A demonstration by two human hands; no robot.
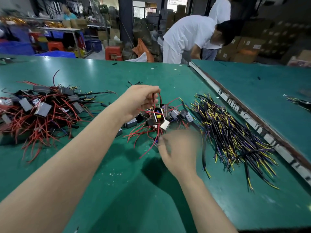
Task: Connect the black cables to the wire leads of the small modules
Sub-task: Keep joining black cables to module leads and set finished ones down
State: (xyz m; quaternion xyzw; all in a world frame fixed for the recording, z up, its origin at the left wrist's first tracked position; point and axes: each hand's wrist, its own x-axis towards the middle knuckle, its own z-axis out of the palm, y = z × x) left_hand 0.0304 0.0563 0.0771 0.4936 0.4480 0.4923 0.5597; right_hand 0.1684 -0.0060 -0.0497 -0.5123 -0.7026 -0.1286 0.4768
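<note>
Pinching red wire leads point(155, 98) between curled fingers, the left hand point(139, 101) holds one small module point(158, 115) dangling above the middle cluster of modules point(168, 118) on the green table point(117, 174); the right hand point(178, 152), blurred, sits just on the near side of that cluster with fingertips closed on a red lead; the loose black cables point(235, 137) with yellow and purple ends lie right of the cluster; a bigger heap of modules point(42, 108) lies left of it; beyond it, a person in white point(188, 36) bends over
</note>
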